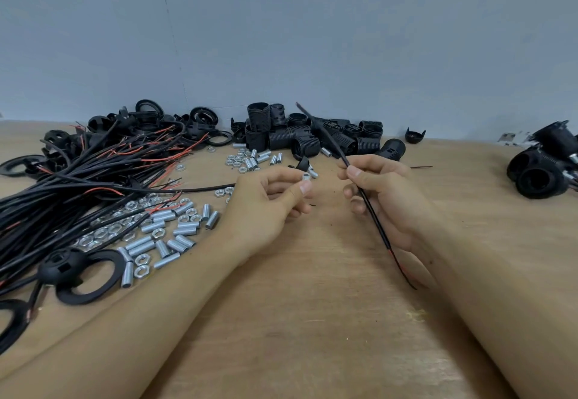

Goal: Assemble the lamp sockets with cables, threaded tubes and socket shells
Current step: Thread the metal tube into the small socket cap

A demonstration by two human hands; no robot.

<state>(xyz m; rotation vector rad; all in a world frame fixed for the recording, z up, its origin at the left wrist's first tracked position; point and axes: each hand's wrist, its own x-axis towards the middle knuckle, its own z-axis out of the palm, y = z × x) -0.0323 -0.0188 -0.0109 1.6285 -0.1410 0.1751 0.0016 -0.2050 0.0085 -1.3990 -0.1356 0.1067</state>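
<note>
While the left hand [269, 201] pinches a short silver threaded metal tube [306, 177] w/ thumb & fingers, the right hand [383, 192] grips a thin black cable [369, 208] mid-bench. Loose black cables [78, 179] & more tubes [162, 233] lie near bench's left edge; black ribbed plastic socket shells [300, 136] along back edge.

Left on the table [312, 320]: cable bundle [62, 192], with tubes and nuts [162, 229] just right of it. Behind, against the wall [281, 39]: socket shells [312, 136]. Far right: finished sockets [544, 164]. Centre front: left hand [269, 208] beside right hand [384, 195].
</note>
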